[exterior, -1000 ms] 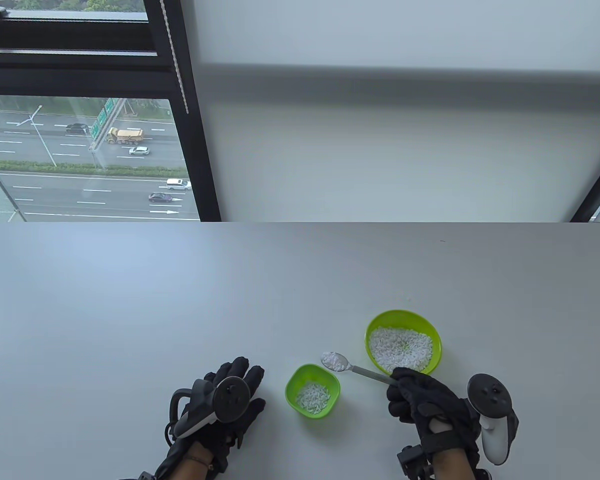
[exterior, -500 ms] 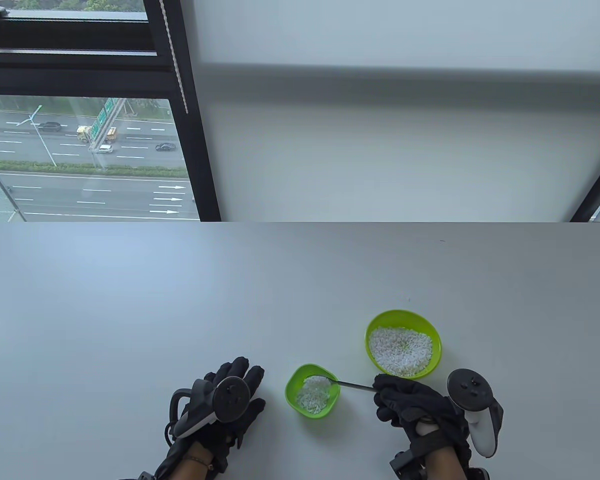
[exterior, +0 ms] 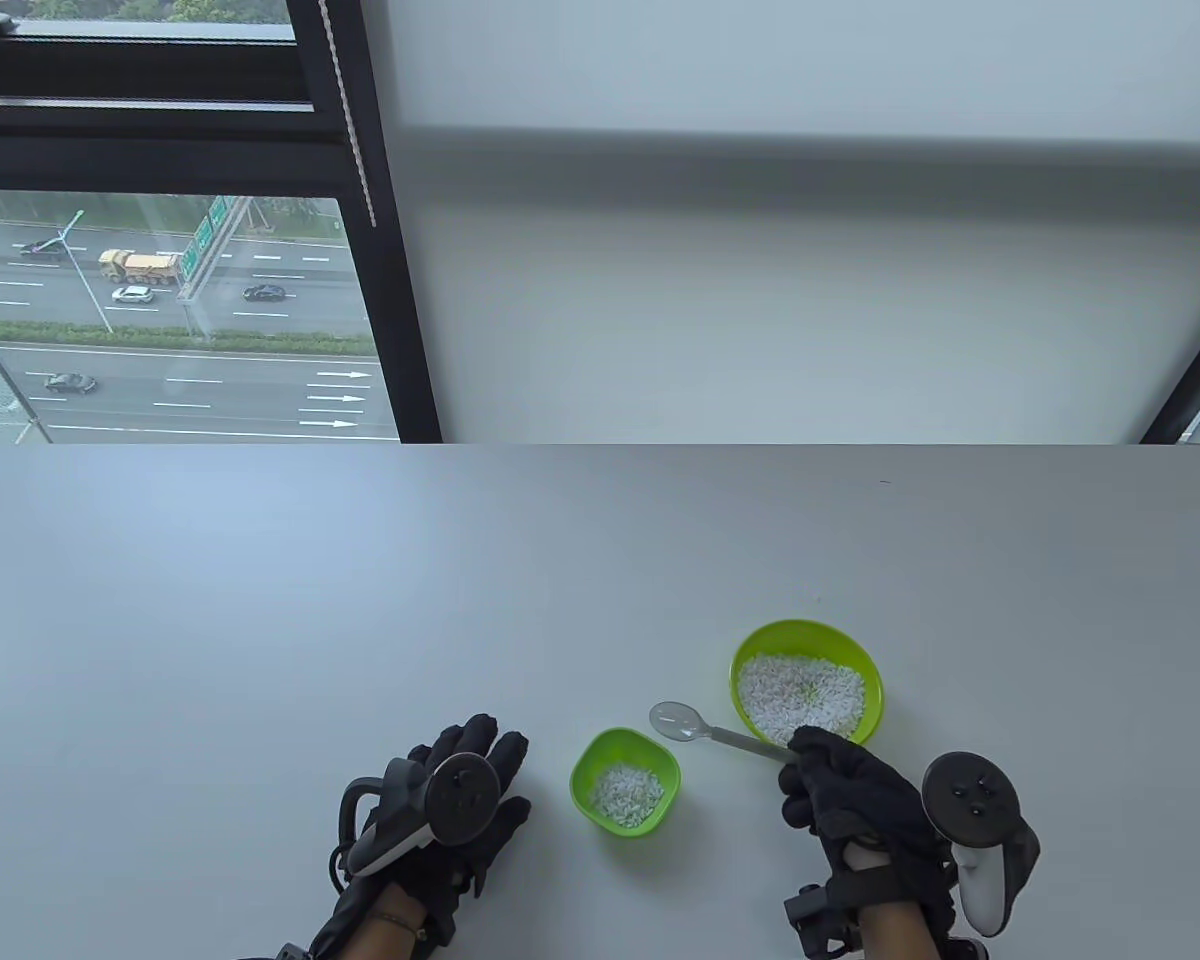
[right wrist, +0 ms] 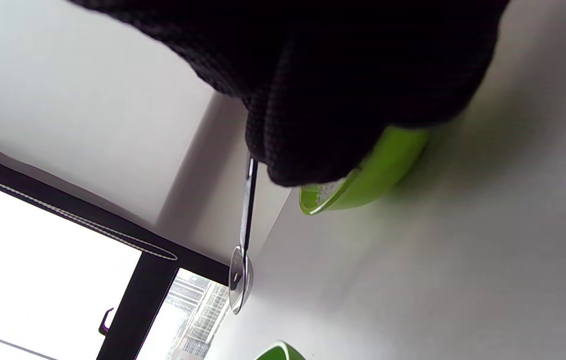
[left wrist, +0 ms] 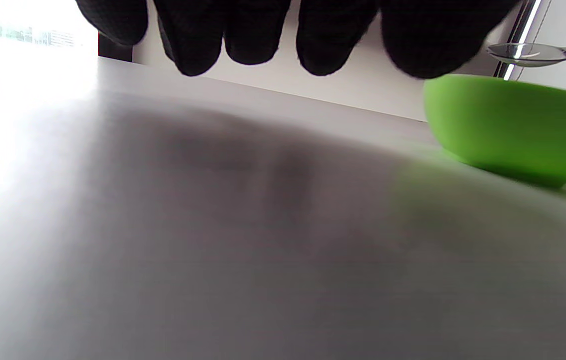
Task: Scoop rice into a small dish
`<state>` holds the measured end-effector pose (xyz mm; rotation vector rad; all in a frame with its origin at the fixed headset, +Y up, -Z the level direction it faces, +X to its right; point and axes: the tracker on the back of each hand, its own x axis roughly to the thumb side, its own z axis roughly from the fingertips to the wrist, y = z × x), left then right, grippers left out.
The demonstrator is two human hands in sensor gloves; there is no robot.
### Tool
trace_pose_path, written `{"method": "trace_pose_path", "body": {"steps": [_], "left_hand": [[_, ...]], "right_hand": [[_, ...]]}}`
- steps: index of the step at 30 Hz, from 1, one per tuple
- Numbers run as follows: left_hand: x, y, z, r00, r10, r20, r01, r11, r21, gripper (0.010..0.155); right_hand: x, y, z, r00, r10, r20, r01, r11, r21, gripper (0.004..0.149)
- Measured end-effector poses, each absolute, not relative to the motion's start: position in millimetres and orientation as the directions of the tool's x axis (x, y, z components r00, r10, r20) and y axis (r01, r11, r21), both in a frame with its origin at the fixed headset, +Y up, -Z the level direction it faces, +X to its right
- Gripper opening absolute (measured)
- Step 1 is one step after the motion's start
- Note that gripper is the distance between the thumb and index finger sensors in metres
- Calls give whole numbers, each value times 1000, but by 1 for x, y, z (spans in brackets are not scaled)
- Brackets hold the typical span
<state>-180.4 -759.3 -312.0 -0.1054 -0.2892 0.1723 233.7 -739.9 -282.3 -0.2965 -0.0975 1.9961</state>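
A small green dish (exterior: 626,781) with some white rice sits at the near middle of the table; its side shows in the left wrist view (left wrist: 512,130). A larger green bowl (exterior: 806,694) full of rice stands behind and to the right of it. My right hand (exterior: 840,790) grips the handle of a metal spoon (exterior: 678,721), whose empty bowl hovers above the table between the dish and the large bowl. The spoon also shows in the right wrist view (right wrist: 242,260). My left hand (exterior: 460,790) rests flat on the table left of the small dish, holding nothing.
The grey table (exterior: 360,600) reaches back to a white wall and a dark-framed window (exterior: 160,300) at the far left. Both bowls stand near the front edge.
The spoon carried rice over the small dish, tipped it in, and has now lifted back up and right, empty. The left hand has not moved.
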Motion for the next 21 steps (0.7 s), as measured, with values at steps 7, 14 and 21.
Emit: {"method": "trace_pose_path", "body": {"steps": [7,14,21], "left_hand": [[-180,-759,-312,944,185,274,-154,980,-129,70],[-180,-759,-312,945,181,274,-150,980,-131,70],[-181,-759,-312,944,189,270,-157,978,-134,69]], "right_hand": [[269,-737,-271,-428,879,-208,-719,-471,-512,44],[278,-736,-266,-601,744,-290,-460,-619,-636,43],[259,-736,-273,-757,568,-323,-325,-756,-568,41]]}}
